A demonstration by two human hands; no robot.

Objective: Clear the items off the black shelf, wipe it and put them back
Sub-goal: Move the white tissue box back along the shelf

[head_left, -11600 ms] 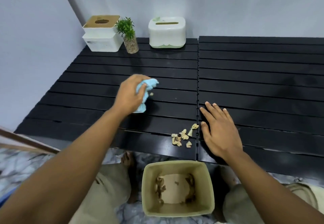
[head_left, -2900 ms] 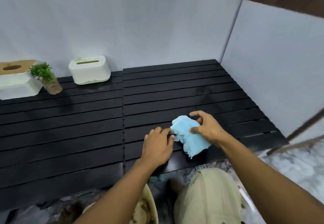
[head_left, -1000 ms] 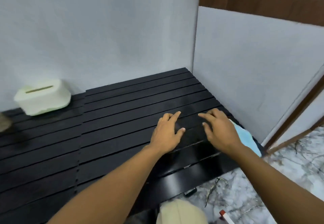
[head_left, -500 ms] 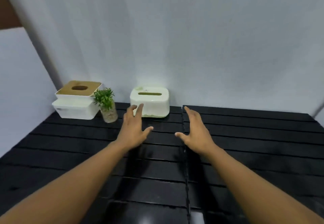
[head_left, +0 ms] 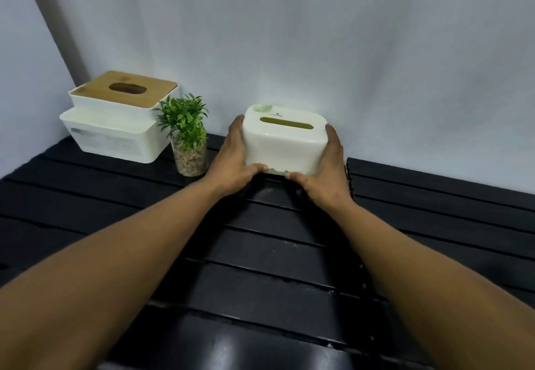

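Observation:
A white tissue box with a green base stands at the back of the black slatted shelf, close to the wall. My left hand clasps its left side and my right hand its right side, thumbs at the lower front edge. I cannot tell whether the box is lifted or still resting on the slats. To its left stands a small green plant in a glass of pebbles. Further left sits a white tissue box with a wooden lid. The blue cloth is out of sight.
A grey wall runs right behind the items, and a side wall closes the shelf at the far left. Bare black slats stretch to the right and toward me.
Both hands have reached forward from open over the slats and closed on the sides of the green-based tissue box. The view has moved closer to the back wall.

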